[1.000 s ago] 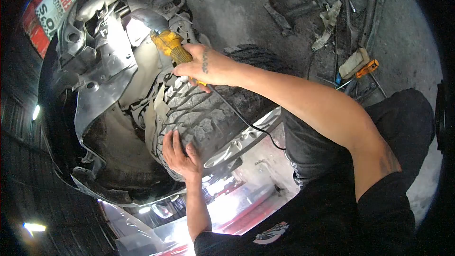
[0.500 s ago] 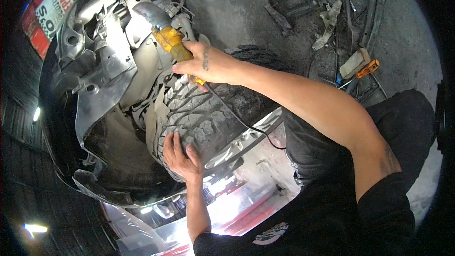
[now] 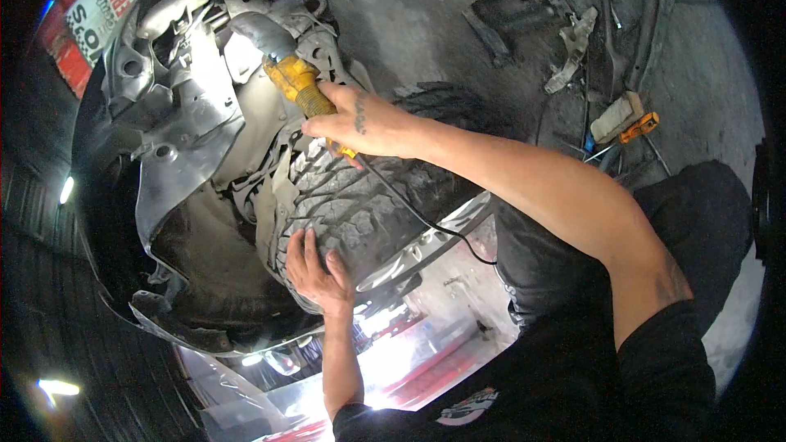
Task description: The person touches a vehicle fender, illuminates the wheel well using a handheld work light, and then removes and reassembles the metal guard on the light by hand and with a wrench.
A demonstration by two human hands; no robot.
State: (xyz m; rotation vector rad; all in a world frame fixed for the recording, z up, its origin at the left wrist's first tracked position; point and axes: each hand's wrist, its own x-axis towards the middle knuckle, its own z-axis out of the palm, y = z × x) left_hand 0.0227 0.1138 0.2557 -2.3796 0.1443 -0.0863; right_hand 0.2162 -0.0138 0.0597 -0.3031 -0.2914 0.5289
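My right hand (image 3: 354, 119) is closed round the yellow grip of a corded work light (image 3: 295, 82). The lamp's metal hood points into the stripped front corner of a car, where its bright glow falls on a bare metal panel (image 3: 192, 139). A black cord (image 3: 409, 209) trails from the grip across the tyre. My left hand (image 3: 319, 274) rests with fingers spread on the dusty tread of the tyre (image 3: 352, 213), beside the open wheel arch (image 3: 205, 254). The fingers of my right hand on the far side of the grip are partly hidden.
Removed dark plastic parts (image 3: 520, 16) and a pale bracket (image 3: 573, 53) lie on the concrete floor. Near my knee are a light block (image 3: 616, 117) and an orange-handled tool (image 3: 640, 128). A red and white sign (image 3: 119, 8) stands behind the car.
The view has shifted slightly, so the car and floor parts sit a little farther right and lower. Both hands keep their places on the lamp and tyre.
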